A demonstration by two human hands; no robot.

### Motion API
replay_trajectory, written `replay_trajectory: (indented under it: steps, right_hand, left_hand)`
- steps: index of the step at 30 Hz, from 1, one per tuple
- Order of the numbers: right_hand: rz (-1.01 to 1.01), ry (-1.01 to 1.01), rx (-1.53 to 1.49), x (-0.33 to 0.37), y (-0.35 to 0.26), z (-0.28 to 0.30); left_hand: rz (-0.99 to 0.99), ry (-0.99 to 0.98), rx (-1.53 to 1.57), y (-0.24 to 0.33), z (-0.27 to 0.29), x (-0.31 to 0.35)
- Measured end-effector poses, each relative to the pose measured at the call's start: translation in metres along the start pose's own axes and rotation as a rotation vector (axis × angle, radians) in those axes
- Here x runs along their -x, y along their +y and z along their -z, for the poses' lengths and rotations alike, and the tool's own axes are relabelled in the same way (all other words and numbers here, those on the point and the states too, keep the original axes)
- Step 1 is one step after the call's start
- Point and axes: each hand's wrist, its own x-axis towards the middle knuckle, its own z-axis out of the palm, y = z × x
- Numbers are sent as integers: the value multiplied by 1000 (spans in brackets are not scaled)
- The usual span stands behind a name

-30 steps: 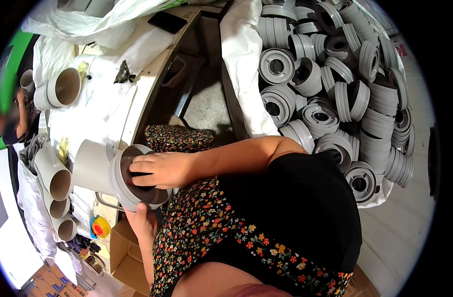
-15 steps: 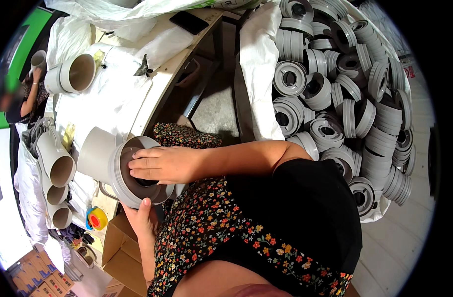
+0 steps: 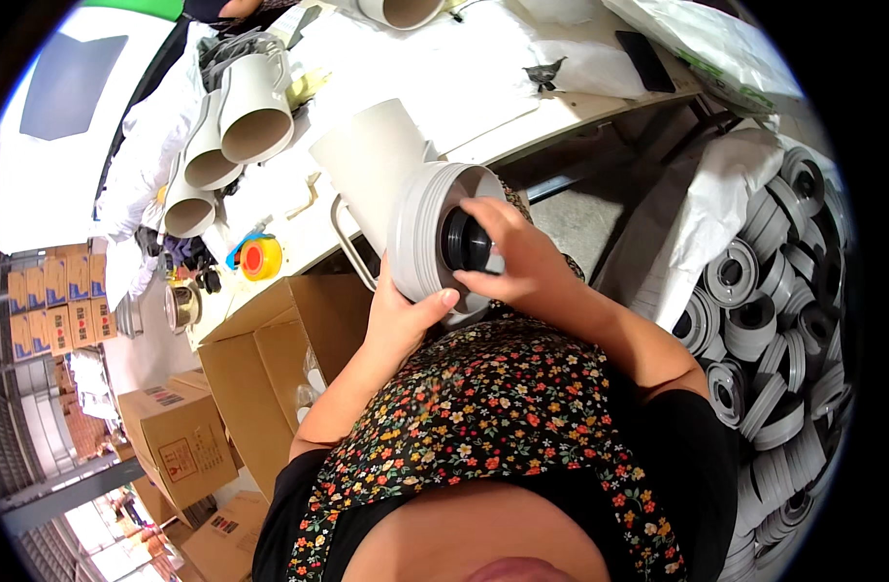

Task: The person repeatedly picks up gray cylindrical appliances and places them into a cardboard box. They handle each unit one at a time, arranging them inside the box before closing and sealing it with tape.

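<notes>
In front of me I hold a beige-grey jug (image 3: pixel 372 145) with a loop handle, tilted with its wide end toward me. A ringed grey lid (image 3: pixel 420 233) sits at that end. My left hand (image 3: pixel 411 306) supports the lid from below, with its thumb on the rim. A round black cap (image 3: pixel 467 241) stands in the lid's middle. My right hand (image 3: pixel 522 254) has its thumb and fingers around this cap; the inner fingertips are partly hidden.
Several similar jugs (image 3: pixel 255 112) lie on the white-covered table at the left. A yellow-orange tape roll (image 3: pixel 260 259) is near its edge. An open cardboard box (image 3: pixel 279 339) stands below. A large white sack (image 3: pixel 721 213) of ringed grey lids (image 3: pixel 752 325) is at the right. A phone (image 3: pixel 644 60) lies farther off.
The view has swung, so the jug and both hands appear farther right. My right hand has gone from lying flat over the lid's inside to fingers around the black cap, which now shows.
</notes>
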Motion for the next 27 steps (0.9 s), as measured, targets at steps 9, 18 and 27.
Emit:
replay_trajectory:
  steps: [9, 18, 27]
  right_hand:
    - [383, -7, 338, -5, 4, 4]
    - [337, -52, 277, -3, 9, 0]
    - [285, -13, 177, -1, 12, -5]
  left_hand:
    - [30, -4, -6, 4, 1, 2]
    - [-32, -37, -161, 0, 5, 6]
    - [-64, -38, -268, 2, 6, 9]
